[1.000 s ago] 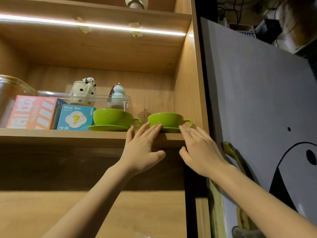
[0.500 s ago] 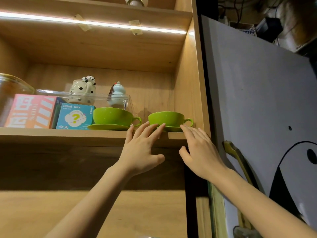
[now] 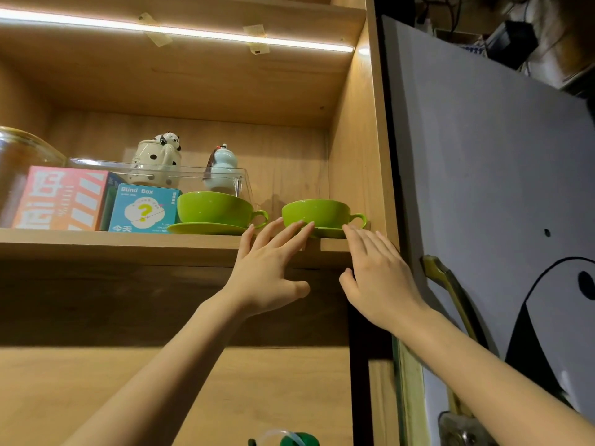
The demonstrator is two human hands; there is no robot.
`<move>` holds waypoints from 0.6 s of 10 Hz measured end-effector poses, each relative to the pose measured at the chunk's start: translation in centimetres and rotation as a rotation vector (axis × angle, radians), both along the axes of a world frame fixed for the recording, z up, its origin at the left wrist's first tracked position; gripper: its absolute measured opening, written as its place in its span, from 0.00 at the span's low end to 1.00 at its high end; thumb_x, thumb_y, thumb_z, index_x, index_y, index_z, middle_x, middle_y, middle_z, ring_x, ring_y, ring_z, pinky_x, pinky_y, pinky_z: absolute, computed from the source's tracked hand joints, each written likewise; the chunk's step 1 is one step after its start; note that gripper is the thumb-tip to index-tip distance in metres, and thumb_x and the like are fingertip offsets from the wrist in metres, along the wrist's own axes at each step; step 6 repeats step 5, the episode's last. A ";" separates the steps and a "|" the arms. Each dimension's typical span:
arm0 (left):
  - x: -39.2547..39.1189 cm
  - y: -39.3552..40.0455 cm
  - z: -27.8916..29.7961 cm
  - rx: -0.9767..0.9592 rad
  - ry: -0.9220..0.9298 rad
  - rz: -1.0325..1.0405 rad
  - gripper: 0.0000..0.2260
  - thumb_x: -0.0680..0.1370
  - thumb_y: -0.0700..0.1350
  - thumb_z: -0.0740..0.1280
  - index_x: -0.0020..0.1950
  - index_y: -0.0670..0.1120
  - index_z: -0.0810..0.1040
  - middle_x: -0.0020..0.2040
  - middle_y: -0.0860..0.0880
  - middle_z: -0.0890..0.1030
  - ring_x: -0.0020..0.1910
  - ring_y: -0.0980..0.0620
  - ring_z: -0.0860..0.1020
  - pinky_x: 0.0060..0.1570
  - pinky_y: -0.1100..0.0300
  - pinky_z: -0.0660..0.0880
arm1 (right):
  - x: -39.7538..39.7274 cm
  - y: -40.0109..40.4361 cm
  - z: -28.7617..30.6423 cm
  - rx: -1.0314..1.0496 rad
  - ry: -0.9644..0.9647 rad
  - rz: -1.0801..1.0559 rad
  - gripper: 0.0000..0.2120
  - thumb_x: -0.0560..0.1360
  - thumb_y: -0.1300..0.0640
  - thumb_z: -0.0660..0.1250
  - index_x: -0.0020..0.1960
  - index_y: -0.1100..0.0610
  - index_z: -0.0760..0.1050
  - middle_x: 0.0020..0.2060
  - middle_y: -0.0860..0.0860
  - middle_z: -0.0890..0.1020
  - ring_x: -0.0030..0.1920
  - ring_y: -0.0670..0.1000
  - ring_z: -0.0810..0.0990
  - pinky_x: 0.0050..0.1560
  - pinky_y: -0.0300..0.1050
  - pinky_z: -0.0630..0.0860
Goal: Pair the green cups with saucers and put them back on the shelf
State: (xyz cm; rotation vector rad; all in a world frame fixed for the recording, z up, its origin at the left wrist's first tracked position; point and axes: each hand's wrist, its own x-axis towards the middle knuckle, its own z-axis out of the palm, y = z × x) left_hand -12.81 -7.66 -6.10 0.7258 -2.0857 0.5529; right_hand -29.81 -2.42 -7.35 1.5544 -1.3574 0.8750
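Both hands were open, fingers extended, holding nothing. The left hand (image 3: 269, 272) fingertips touched the right green cup (image 3: 317, 213) and its saucer (image 3: 328, 232) on the shelf (image 3: 128, 244); the right hand (image 3: 378, 278) fingertips met the saucer's other edge. A second paired cup (image 3: 214, 208) stood left of the left hand

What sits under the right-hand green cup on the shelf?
A matching green saucer lies under the right green ceramic cup, resting on the wooden shelf. The left hand's fingers cover the saucer's left edge.
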 end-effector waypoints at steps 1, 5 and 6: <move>0.2 0.5 0.3 0.059 -0.045 0.010 0.41 0.63 0.56 0.58 0.73 0.60 0.43 0.77 0.57 0.45 0.75 0.56 0.38 0.71 0.51 0.32 | 0.1 0.5 0.3 0.072 -0.007 -0.013 0.30 0.77 0.55 0.55 0.75 0.57 0.48 0.76 0.53 0.56 0.76 0.51 0.52 0.72 0.43 0.43; 7.0 9.2 2.3 0.342 0.080 -0.156 0.19 0.74 0.40 0.66 0.65 0.47 0.72 0.59 0.45 0.80 0.54 0.52 0.76 0.54 0.63 0.71 | 4.6 15.7 0.4 0.127 -0.222 0.432 0.16 0.77 0.56 0.58 0.63 0.46 0.70 0.54 0.42 0.81 0.53 0.42 0.78 0.51 0.33 0.74; 7.0 9.2 2.3 0.342 0.080 -0.156 0.19 0.74 0.40 0.66 0.65 0.47 0.72 0.59 0.45 0.80 0.54 0.52 0.76 0.54 0.63 0.71 | 4.6 15.7 0.4 0.127 -0.222 0.432 0.16 0.77 0.56 0.58 0.63 0.46 0.70 0.54 0.42 0.81 0.53 0.42 0.78 0.51 0.33 0.74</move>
